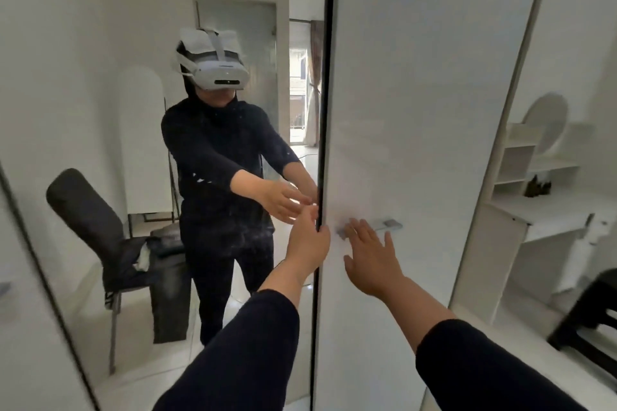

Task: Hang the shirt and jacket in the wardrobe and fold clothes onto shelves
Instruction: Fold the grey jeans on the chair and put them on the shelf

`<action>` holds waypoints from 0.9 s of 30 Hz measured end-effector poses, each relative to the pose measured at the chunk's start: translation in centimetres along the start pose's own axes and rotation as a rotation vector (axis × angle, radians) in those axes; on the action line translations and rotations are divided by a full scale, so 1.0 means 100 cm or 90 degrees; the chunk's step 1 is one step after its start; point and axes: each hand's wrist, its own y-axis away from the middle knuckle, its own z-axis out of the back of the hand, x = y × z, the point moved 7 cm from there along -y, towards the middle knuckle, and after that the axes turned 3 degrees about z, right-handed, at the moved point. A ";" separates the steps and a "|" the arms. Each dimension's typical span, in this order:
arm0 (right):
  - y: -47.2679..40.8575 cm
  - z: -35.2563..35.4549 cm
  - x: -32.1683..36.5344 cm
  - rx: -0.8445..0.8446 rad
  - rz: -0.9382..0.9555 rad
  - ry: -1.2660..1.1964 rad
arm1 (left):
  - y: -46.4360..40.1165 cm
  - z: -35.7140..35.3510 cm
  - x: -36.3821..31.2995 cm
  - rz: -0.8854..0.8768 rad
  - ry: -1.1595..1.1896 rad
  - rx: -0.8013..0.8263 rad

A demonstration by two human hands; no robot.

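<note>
I face a wardrobe with a mirrored door [167, 27] on the left and a plain white door [417, 77] on the right. My left hand [309, 243] curls its fingers around the dark edge of the mirrored door where the two doors meet. My right hand [370, 257] is spread flat, fingers apart, just below the small metal handle [384, 225] on the white door. In the mirror a dark chair [100, 227] carries dark clothes [167, 277] draped over its seat. The wardrobe's inside is hidden.
The mirror reflects a person in dark clothing wearing a white headset, a doorway and a curtained window. To the right stand a white dressing table [547, 210] with shelves and a round mirror, and a black stool [591, 314] on the pale tiled floor.
</note>
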 end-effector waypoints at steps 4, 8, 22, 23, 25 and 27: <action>-0.014 0.002 -0.011 -0.135 0.060 -0.021 | -0.021 -0.015 -0.006 0.024 -0.017 -0.104; -0.026 0.001 -0.023 -0.216 0.096 -0.112 | -0.018 -0.017 0.000 0.034 0.006 -0.183; 0.019 0.013 -0.041 -0.252 0.081 -0.230 | 0.037 -0.035 -0.014 0.009 -0.098 -0.262; 0.027 0.014 -0.043 -0.248 0.076 -0.226 | 0.045 -0.038 -0.017 0.004 -0.110 -0.258; 0.043 0.016 -0.049 -0.236 0.063 -0.212 | 0.062 -0.046 -0.024 -0.007 -0.132 -0.247; 0.063 0.021 -0.057 -0.235 0.060 -0.203 | 0.082 -0.056 -0.032 -0.030 -0.160 -0.239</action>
